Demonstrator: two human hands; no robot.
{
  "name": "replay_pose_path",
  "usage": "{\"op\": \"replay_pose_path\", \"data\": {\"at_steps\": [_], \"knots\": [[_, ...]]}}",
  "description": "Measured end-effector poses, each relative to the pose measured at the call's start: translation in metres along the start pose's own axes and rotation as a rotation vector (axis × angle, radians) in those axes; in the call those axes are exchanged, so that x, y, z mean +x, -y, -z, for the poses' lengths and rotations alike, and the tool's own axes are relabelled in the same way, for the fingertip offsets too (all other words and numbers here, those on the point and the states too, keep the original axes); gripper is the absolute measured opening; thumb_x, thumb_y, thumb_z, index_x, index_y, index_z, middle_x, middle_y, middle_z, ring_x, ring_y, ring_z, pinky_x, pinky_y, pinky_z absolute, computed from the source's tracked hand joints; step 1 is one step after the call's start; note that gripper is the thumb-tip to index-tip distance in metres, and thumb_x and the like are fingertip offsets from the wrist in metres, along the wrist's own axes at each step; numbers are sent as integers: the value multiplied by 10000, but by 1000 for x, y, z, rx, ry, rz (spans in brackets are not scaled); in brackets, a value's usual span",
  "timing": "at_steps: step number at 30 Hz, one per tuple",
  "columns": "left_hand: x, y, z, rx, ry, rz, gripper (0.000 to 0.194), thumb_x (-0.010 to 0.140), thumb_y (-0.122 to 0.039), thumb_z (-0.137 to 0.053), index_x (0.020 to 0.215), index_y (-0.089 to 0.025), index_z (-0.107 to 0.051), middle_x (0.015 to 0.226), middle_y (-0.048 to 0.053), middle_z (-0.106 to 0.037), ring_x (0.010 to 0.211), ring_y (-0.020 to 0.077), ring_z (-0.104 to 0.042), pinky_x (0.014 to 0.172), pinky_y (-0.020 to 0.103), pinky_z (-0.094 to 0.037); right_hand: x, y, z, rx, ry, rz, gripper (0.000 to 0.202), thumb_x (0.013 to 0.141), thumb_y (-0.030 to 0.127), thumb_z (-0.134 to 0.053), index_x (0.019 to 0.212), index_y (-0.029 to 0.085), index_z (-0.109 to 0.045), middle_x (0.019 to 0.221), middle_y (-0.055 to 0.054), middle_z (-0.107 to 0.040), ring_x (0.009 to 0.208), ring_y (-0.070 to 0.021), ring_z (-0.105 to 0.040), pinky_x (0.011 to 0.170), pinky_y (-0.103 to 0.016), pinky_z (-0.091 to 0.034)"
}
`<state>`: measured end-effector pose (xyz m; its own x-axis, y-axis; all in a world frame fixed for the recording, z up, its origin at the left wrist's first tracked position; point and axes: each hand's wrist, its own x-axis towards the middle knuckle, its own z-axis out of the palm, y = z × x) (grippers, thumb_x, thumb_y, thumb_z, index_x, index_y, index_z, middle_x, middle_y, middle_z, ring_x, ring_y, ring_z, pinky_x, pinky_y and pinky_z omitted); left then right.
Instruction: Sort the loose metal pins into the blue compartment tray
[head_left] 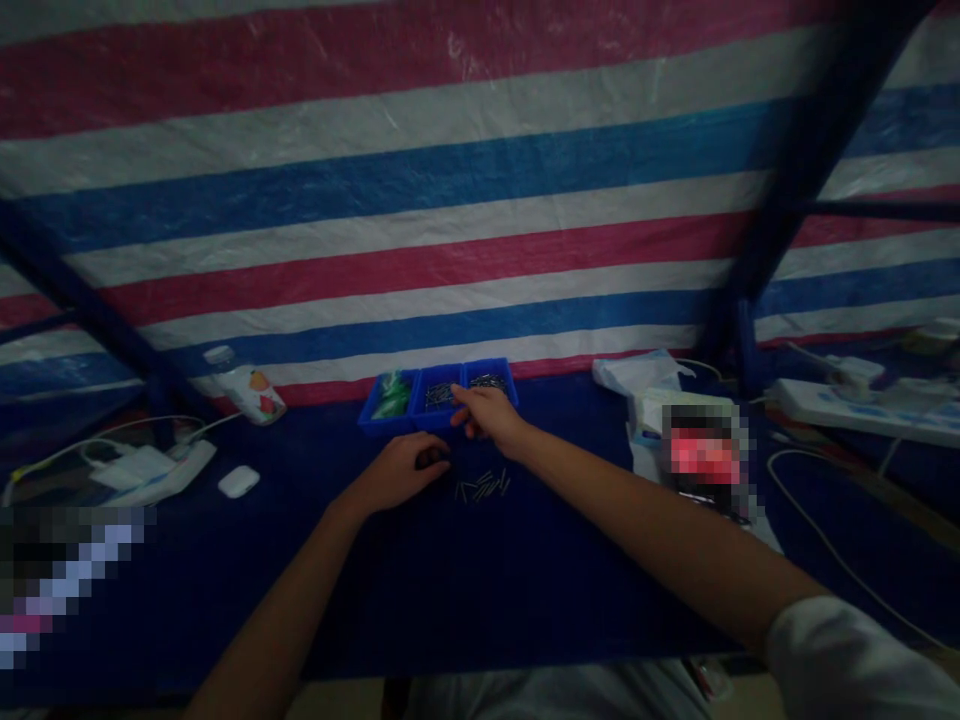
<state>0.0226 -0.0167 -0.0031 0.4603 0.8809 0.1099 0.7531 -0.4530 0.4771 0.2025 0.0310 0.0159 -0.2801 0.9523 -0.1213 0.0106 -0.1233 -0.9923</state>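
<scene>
Three joined blue bins stand at the back of the table. Green plastic-looking material (391, 394) fills the left bin (367, 418). Small metal pieces like nails or screws (437, 396) lie in the middle bin, and similar pieces (489, 382) are in the right one. My right hand (489, 418) is at the front of the middle and right bins, fingers bent together; what they hold is too small to make out. My left hand (401, 470) rests on the table, loosely curved, thumb apart from the fingers. Several thin metal pins (484, 486) lie loose between my forearms.
A bottle (256, 393), a white case (239, 482) and a power strip (169, 480) with cables are to the left. On the right are a crumpled plastic bag (643, 372), a blurred-out red item (703, 455) and another power strip (862, 412). Striped sheeting (450, 240) hangs behind.
</scene>
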Motion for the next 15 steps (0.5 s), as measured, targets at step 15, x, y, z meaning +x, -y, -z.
{"op": "replay_pose_path", "data": {"at_steps": [15], "knots": [[2,-7,-3,-45,-2,21,264,872,-374,-574,1040,-191,-665,891,40,-666,758,176,-601,686,299,-473,-222,-73,197,-1385,-938,514,432,882,505,-484,1107,162,-620,1015,-167,-650,1119,-370,-541,832,-488,-437]]}}
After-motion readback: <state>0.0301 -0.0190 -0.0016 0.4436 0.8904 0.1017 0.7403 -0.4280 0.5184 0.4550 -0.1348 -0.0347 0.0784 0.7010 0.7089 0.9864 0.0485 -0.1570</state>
